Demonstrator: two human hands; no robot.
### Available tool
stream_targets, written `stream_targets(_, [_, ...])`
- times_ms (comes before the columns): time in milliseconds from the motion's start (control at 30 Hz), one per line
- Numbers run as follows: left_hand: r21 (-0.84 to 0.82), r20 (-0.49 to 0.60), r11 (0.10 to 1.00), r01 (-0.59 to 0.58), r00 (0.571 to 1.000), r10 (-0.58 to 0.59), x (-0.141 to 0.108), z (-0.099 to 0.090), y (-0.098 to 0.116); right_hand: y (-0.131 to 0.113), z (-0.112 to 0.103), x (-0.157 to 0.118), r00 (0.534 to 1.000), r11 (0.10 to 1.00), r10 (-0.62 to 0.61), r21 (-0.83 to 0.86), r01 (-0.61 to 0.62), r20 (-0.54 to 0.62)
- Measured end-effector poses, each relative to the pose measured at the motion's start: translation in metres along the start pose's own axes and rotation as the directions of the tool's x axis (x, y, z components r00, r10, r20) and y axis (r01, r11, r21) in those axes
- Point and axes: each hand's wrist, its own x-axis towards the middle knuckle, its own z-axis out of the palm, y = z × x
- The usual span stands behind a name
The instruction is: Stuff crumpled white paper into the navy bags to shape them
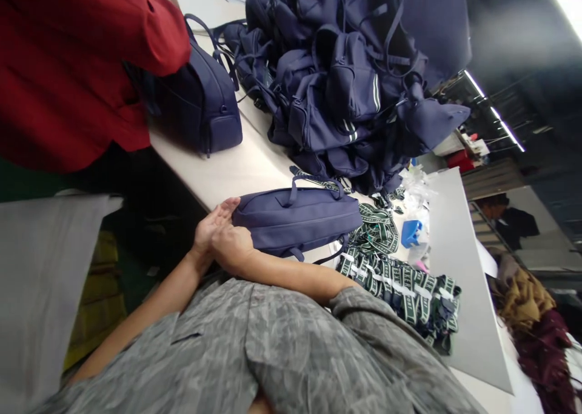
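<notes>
A navy duffel bag (pixel 304 217) lies on the pale table in front of me, its zip seam running lengthwise and its handles loose on both sides. At its left end, my left hand (pixel 211 225) has its fingers stretched out toward the bag's corner. My right hand (pixel 233 245) crosses close beside it, near the same end of the bag, and its fingers are mostly hidden. Whether either palm presses on the fabric is unclear. Rolls of dark green and white lettered strap (pixel 400 287) lie to the right of the bag, with looser strap (pixel 377 226) above them.
Beyond the bag rises a large heap of navy bags (pixel 327 86). A person in a red sleeve (pixel 150 32) stands at left by another navy bag (pixel 204 99). A blue plastic object (pixel 411 233) sits among clear wrappers, beside a grey board (pixel 464 268).
</notes>
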Motion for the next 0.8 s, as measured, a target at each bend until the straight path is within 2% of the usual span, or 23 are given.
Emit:
stream_targets(100, [0.053, -0.032, 0.998, -0.042, 0.999, 0.044, -0.002, -0.002, 0.0, 0.011, 0.001, 0.001, 0.997, 0.991, 0.054, 0.122, -0.048, -0.046])
stream_targets(200, [0.285, 0.0, 0.949, -0.132, 0.99, 0.138, -0.01, -0.007, 0.004, 0.023, -0.008, -0.007, 0.993, 0.976, 0.102, 0.197, -0.089, -0.055])
stream_targets(233, [0.404, 0.031, 0.899, -0.171, 0.984, 0.173, -0.014, -0.009, 0.006, 0.027, -0.013, -0.013, 0.994, 0.968, 0.085, 0.242, -0.066, -0.067])
stream_targets(300, [0.647, 0.091, 0.72, -0.252, 0.963, 0.254, -0.023, -0.01, 0.013, 0.037, -0.022, -0.032, 0.986, 0.927, 0.034, 0.373, 0.03, -0.163])
stream_targets(333, [0.744, 0.125, 0.603, -0.286, 0.947, 0.295, -0.027, -0.008, 0.017, 0.043, -0.024, -0.044, 0.966, 0.897, 0.047, 0.436, 0.071, -0.254])
stream_targets(367, [0.812, 0.165, 0.487, -0.321, 0.927, 0.336, -0.031, -0.006, 0.02, 0.051, -0.024, -0.058, 0.926, 0.871, 0.108, 0.483, 0.087, -0.361])
stream_targets(400, [0.851, 0.215, 0.383, -0.359, 0.904, 0.37, -0.033, -0.002, 0.024, 0.061, -0.022, -0.074, 0.862, 0.854, 0.211, 0.516, 0.068, -0.462])
stream_targets(433, [0.87, 0.274, 0.29, -0.4, 0.879, 0.391, -0.034, 0.003, 0.028, 0.072, -0.016, -0.09, 0.769, 0.841, 0.337, 0.541, 0.014, -0.543])
stream_targets(500, [0.866, 0.4, 0.131, -0.483, 0.826, 0.398, -0.028, 0.013, 0.036, 0.1, 0.004, -0.122, 0.538, 0.782, 0.576, 0.606, -0.144, -0.615])
stream_targets(533, [0.855, 0.451, 0.074, -0.513, 0.808, 0.38, -0.02, 0.018, 0.04, 0.115, 0.019, -0.139, 0.411, 0.717, 0.683, 0.661, -0.222, -0.603])
stream_targets(567, [0.85, 0.483, 0.04, -0.526, 0.806, 0.343, -0.008, 0.023, 0.044, 0.131, 0.035, -0.155, 0.281, 0.617, 0.785, 0.735, -0.282, -0.552])
stream_targets(600, [0.85, 0.496, 0.03, -0.526, 0.818, 0.291, 0.007, 0.026, 0.049, 0.147, 0.053, -0.172, 0.139, 0.477, 0.879, 0.824, -0.307, -0.457])
stream_targets(633, [0.855, 0.495, 0.043, -0.517, 0.838, 0.229, 0.024, 0.03, 0.055, 0.161, 0.072, -0.188, 0.001, 0.303, 0.949, 0.91, -0.284, -0.315])
stream_targets(667, [0.862, 0.483, 0.082, -0.5, 0.86, 0.164, 0.044, 0.034, 0.06, 0.172, 0.09, -0.203, -0.117, 0.119, 0.982, 0.969, -0.218, -0.147])
stream_targets(700, [0.868, 0.465, 0.146, -0.475, 0.88, 0.1, 0.064, 0.038, 0.064, 0.181, 0.107, -0.215, -0.201, -0.033, 0.98, 0.99, -0.137, 0.005])
stream_targets(733, [0.871, 0.439, 0.227, -0.436, 0.898, 0.038, 0.084, 0.044, 0.066, 0.187, 0.123, -0.224, -0.249, -0.146, 0.96, 0.988, -0.057, 0.128])
stream_targets(767, [0.873, 0.4, 0.312, -0.374, 0.916, -0.02, 0.101, 0.051, 0.066, 0.19, 0.136, -0.228, -0.269, -0.216, 0.94, 0.976, 0.01, 0.211])
stream_targets(800, [0.874, 0.353, 0.375, -0.308, 0.934, -0.057, 0.114, 0.059, 0.063, 0.192, 0.147, -0.227, -0.268, -0.25, 0.929, 0.966, 0.059, 0.256])
